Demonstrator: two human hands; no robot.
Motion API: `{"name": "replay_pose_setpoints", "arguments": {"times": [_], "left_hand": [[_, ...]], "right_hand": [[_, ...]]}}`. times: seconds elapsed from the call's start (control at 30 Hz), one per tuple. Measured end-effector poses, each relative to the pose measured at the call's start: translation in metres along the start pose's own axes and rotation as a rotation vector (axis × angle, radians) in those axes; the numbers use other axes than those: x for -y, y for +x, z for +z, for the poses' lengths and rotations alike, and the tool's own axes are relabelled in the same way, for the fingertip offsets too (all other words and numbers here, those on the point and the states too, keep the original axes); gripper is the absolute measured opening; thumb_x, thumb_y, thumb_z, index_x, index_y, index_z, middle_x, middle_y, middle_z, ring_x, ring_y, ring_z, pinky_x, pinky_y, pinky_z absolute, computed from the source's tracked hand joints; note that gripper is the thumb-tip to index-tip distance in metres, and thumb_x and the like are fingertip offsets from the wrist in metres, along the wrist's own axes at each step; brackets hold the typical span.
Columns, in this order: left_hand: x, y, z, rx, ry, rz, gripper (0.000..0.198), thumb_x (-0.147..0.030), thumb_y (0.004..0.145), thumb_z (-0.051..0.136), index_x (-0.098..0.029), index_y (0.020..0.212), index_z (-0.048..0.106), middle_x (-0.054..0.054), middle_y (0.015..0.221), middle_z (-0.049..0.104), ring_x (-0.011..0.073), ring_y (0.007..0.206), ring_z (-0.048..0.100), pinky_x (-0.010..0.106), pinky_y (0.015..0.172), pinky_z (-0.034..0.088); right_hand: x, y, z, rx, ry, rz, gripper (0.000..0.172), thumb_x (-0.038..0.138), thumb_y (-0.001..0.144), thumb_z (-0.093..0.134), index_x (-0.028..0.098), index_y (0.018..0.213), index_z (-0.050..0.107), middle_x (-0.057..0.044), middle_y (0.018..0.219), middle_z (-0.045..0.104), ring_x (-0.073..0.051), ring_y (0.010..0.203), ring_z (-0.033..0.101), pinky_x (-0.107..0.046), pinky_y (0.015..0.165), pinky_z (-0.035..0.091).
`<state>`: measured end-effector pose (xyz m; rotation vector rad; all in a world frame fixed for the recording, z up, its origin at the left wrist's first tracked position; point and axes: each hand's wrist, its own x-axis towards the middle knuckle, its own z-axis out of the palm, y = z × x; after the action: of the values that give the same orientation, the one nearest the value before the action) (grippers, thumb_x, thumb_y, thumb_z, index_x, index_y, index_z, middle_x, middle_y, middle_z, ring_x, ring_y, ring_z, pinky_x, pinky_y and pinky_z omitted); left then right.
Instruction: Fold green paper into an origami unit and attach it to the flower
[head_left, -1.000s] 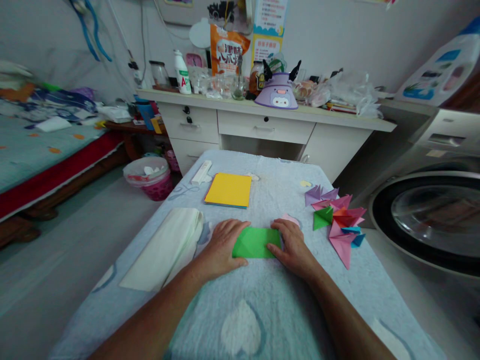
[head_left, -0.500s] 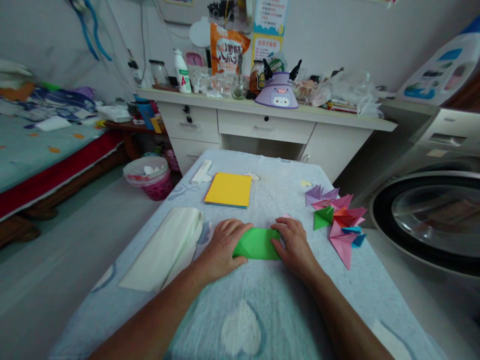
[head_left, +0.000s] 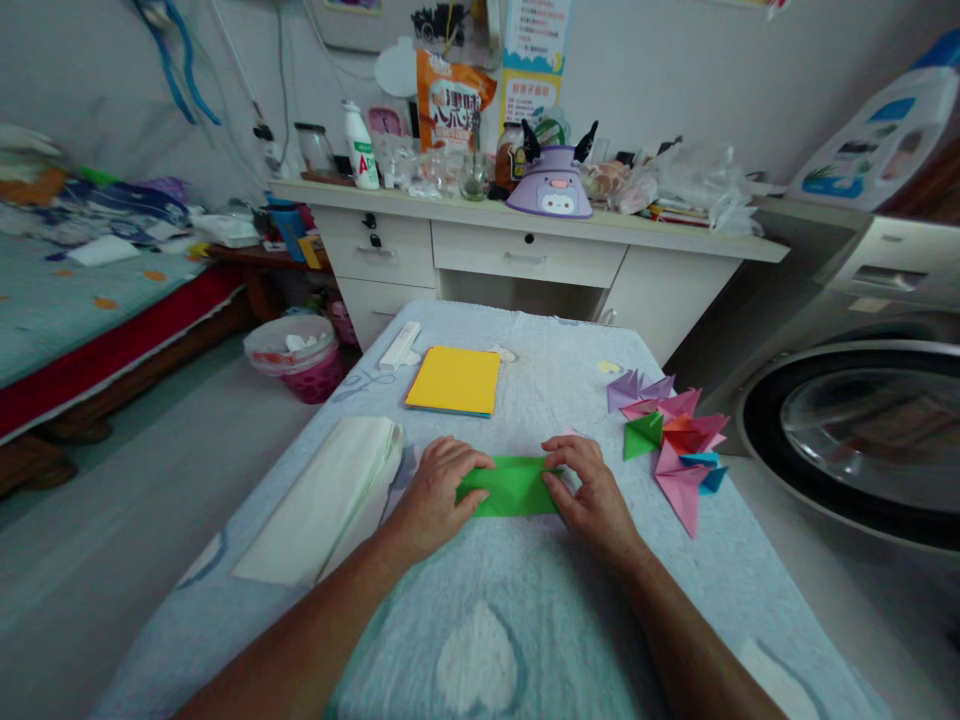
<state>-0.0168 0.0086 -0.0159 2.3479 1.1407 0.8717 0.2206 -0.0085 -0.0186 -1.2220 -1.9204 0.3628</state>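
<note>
A folded green paper (head_left: pixel 511 487) lies on the light blue cloth-covered table (head_left: pixel 525 620), in front of me. My left hand (head_left: pixel 437 490) presses on its left end with bent fingers, the thumb on the paper. My right hand (head_left: pixel 592 488) pinches its right end between thumb and fingers. A small pink paper peeks out behind my right hand. A stack of coloured sheets with a yellow one on top (head_left: pixel 454 381) lies farther back on the table.
A pile of folded paper shapes in pink, purple, green and blue (head_left: pixel 675 445) lies to the right. A folded white cloth (head_left: pixel 330 495) lies left. A white tube (head_left: pixel 399 345) sits at the far left. Beyond stand a cluttered desk (head_left: pixel 525 225), a bin (head_left: pixel 294 352), a bed and a washing machine (head_left: pixel 855 420).
The green paper's upper flap, raised half a second ago, now lies flat as a narrower strip. Both hands have shifted slightly inward over its ends.
</note>
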Motion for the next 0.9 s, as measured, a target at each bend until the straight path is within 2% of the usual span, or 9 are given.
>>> {"name": "replay_pose_setpoints", "arguments": {"times": [0.13, 0.23, 0.37, 0.47, 0.57, 0.7, 0.83, 0.9], "left_hand": [[0.000, 0.000, -0.004, -0.042, -0.064, 0.007, 0.014, -0.007, 0.079, 0.057, -0.020, 0.079, 0.055, 0.001, 0.084, 0.061, 0.0201, 0.092, 0.054, 0.039, 0.090, 0.041], [0.000, 0.000, -0.007, -0.105, -0.096, 0.035, 0.016, -0.004, 0.077, 0.053, -0.020, 0.080, 0.054, 0.002, 0.088, 0.061, 0.0213, 0.098, 0.053, 0.040, 0.091, 0.041], [-0.001, -0.001, -0.009, -0.166, -0.127, 0.086, 0.019, -0.003, 0.077, 0.051, -0.021, 0.082, 0.054, 0.003, 0.091, 0.062, 0.0217, 0.103, 0.052, 0.041, 0.094, 0.040], [-0.002, -0.001, -0.010, -0.177, -0.109, 0.113, 0.021, -0.002, 0.076, 0.050, -0.021, 0.082, 0.053, 0.003, 0.090, 0.062, 0.0214, 0.104, 0.052, 0.040, 0.094, 0.040], [-0.002, -0.001, -0.009, -0.186, -0.005, 0.126, 0.024, 0.000, 0.071, 0.050, -0.021, 0.080, 0.054, 0.001, 0.087, 0.063, 0.0218, 0.103, 0.053, 0.043, 0.098, 0.037], [-0.002, -0.001, -0.007, -0.199, 0.205, 0.086, 0.029, 0.003, 0.065, 0.051, -0.022, 0.078, 0.057, 0.000, 0.090, 0.066, 0.0241, 0.106, 0.053, 0.052, 0.106, 0.027], [-0.005, -0.003, -0.004, -0.228, 0.359, 0.062, 0.025, -0.002, 0.074, 0.057, -0.023, 0.085, 0.062, 0.002, 0.100, 0.067, 0.0270, 0.111, 0.050, 0.056, 0.107, 0.023], [-0.008, -0.003, -0.002, -0.219, 0.391, 0.089, 0.022, -0.008, 0.078, 0.061, -0.024, 0.092, 0.064, 0.003, 0.104, 0.067, 0.0283, 0.112, 0.050, 0.056, 0.106, 0.025]], "right_hand": [[0.004, 0.000, -0.004, 0.041, 0.094, -0.008, 0.014, 0.022, 0.083, 0.064, 0.024, 0.096, 0.060, -0.008, 0.111, 0.063, -0.027, 0.111, 0.054, -0.048, 0.102, 0.038], [0.005, 0.000, -0.005, 0.061, 0.100, -0.009, 0.023, 0.025, 0.081, 0.067, 0.024, 0.104, 0.060, -0.009, 0.118, 0.059, -0.028, 0.117, 0.051, -0.048, 0.103, 0.037], [0.000, -0.001, -0.003, 0.022, 0.075, -0.026, 0.030, 0.017, 0.080, 0.064, 0.025, 0.108, 0.060, -0.010, 0.128, 0.052, -0.029, 0.122, 0.047, -0.050, 0.104, 0.036], [-0.004, -0.001, -0.002, -0.001, 0.105, -0.059, 0.032, 0.007, 0.077, 0.057, 0.025, 0.103, 0.062, -0.009, 0.126, 0.052, -0.027, 0.120, 0.050, -0.047, 0.101, 0.040], [-0.006, -0.001, -0.001, -0.006, 0.125, -0.098, 0.031, 0.003, 0.077, 0.053, 0.024, 0.096, 0.063, -0.008, 0.118, 0.057, -0.023, 0.112, 0.057, -0.041, 0.094, 0.047], [-0.005, -0.002, 0.002, -0.049, 0.025, -0.141, 0.031, 0.003, 0.078, 0.052, 0.024, 0.098, 0.062, -0.009, 0.116, 0.060, -0.023, 0.109, 0.060, -0.040, 0.090, 0.051], [-0.001, -0.004, 0.008, -0.068, -0.053, -0.179, 0.035, 0.004, 0.080, 0.052, 0.024, 0.107, 0.060, -0.011, 0.123, 0.058, -0.023, 0.115, 0.058, -0.042, 0.094, 0.051], [0.002, -0.004, 0.011, -0.058, -0.066, -0.191, 0.035, 0.005, 0.082, 0.053, 0.023, 0.112, 0.058, -0.012, 0.126, 0.057, -0.023, 0.117, 0.057, -0.042, 0.096, 0.051]]}}
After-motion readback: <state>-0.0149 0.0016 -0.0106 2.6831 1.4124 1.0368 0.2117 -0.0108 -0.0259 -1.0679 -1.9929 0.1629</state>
